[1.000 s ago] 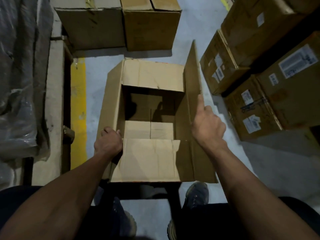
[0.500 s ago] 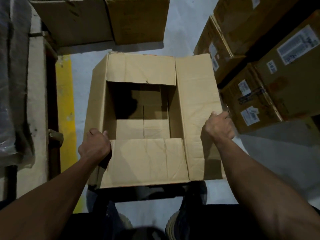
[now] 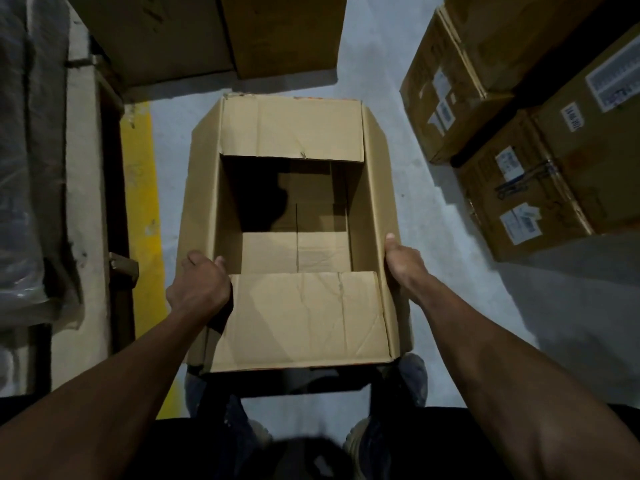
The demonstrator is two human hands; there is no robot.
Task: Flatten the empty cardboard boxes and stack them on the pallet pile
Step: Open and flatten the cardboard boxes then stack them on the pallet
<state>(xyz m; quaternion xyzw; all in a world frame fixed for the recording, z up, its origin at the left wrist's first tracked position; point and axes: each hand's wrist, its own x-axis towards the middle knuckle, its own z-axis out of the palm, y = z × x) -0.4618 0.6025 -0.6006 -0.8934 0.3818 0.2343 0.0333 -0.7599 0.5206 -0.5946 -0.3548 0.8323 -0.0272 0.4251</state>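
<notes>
The far inside of the open cardboard box (image 3: 294, 216) is lost in deep shadow, so the back wall and part of the bottom cannot be made out; only the nearer strip of the bottom panels, with a seam down the middle, catches the light. The lower edge of the box hides most of the person's legs, and just the toes of two shoes (image 3: 360, 441) show beneath it, dim and blurred. The sealed boxes (image 3: 512, 174) stacked on the right are cut off by the frame, their white labels too small to read. Two more brown cartons (image 3: 221, 32) at the top are also cropped. On the left, a bundle wrapped in plastic film (image 3: 24, 161) runs out of view beside a yellow floor stripe (image 3: 147, 216).

The box is held up in front of the person, above the grey floor (image 3: 391, 57), its mouth facing the camera with the near and far flaps folded outward and flat. The left hand (image 3: 199, 289) grips the left wall near the front corner: the fingers (image 3: 194, 259) curl over the rim, the thumb reaching toward the inside. The right hand (image 3: 403, 266) holds the right side, with the thumb lying along the outer face, pointing away; its other fingers are behind the cardboard and cannot be seen. The box sits squarely between the two hands.
</notes>
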